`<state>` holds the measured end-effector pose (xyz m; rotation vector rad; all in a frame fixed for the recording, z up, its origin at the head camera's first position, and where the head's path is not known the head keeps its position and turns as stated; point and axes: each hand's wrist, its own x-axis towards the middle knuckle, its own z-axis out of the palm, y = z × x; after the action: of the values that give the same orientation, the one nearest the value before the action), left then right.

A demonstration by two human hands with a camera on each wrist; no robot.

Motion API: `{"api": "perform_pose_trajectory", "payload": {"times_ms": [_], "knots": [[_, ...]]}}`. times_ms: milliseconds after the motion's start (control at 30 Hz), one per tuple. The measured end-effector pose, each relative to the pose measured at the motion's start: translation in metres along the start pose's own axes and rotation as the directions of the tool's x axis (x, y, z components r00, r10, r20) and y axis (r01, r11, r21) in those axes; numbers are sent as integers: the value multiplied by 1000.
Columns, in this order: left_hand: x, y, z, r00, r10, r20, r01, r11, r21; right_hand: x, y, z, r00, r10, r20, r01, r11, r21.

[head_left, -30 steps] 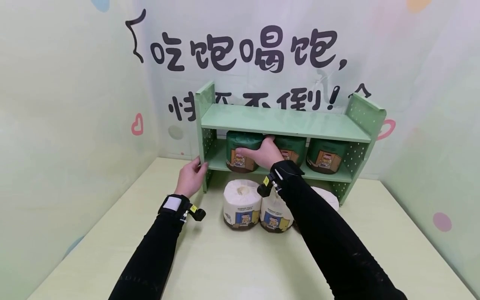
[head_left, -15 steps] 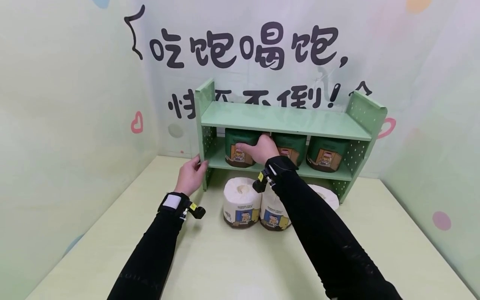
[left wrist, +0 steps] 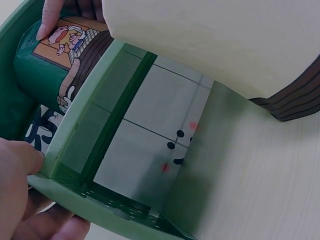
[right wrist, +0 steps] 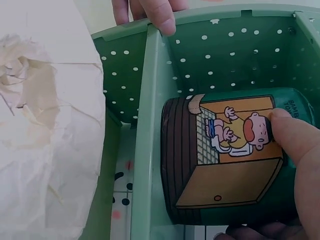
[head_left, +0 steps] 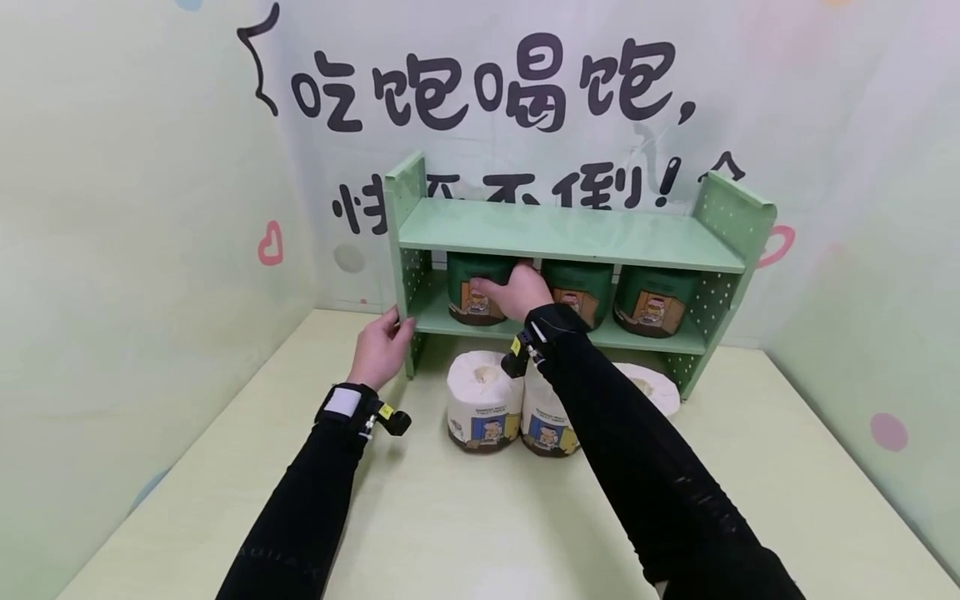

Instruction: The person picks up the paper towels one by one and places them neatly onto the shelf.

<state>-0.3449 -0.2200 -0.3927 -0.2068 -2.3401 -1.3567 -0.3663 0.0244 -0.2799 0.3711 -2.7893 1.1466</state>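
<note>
My right hand [head_left: 521,292] grips a green-wrapped toilet roll [head_left: 465,271] at the left end of the middle board of a green shelf rack [head_left: 555,229]. In the right wrist view, the thumb [right wrist: 295,132] lies across the roll's printed front, and the other fingers are mostly hidden at its far side. The roll stands upright, just behind the board's front edge. My left hand [head_left: 378,348] holds the front edge of the rack's left side panel [left wrist: 115,212], thumb inside and fingers outside. Two more green toilet rolls, one in the middle [head_left: 581,287] and one at the right [head_left: 654,300], share the board.
White-wrapped toilet rolls stand on the table [head_left: 450,525] before the rack: one at the left [head_left: 483,408], one in the middle [head_left: 547,421], and one at the right [head_left: 651,387], mostly behind my right sleeve. Walls rise behind and at both sides.
The left green toilet roll has slid back from the board's front edge, with my right hand still gripping it. My left hand keeps its hold on the side panel. The head view has tilted slightly.
</note>
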Motion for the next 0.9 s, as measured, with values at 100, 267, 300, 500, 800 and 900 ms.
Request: {"api": "perform_pose_trajectory", "payload": {"times_ms": [100,267,300,500,800,900], "knots": [[1,-1,-1,1000,-6,4,6,1000,-2,-3,0,-1,1000,0,12,0,1000,22],[2,-3,-3,1000,-16,3,16,1000,-5,-11,2,-5,1000,-11,21,11,1000,26],[2,-4,-4,1000,-18,1,18,1000,-3,-14,3,-6,1000,-15,23,14,1000,25],[2,-6,-4,1000,-16,8,16,1000,-4,-30,11,-14,999,-38,36,37,999,17],[1,-4,-1,1000,-20,7,20,1000,-14,-64,24,-40,988,-151,-34,155,970,187],[2,-2,1,1000,-3,9,3,1000,-1,-76,36,-50,981,-176,-79,189,955,228]]}}
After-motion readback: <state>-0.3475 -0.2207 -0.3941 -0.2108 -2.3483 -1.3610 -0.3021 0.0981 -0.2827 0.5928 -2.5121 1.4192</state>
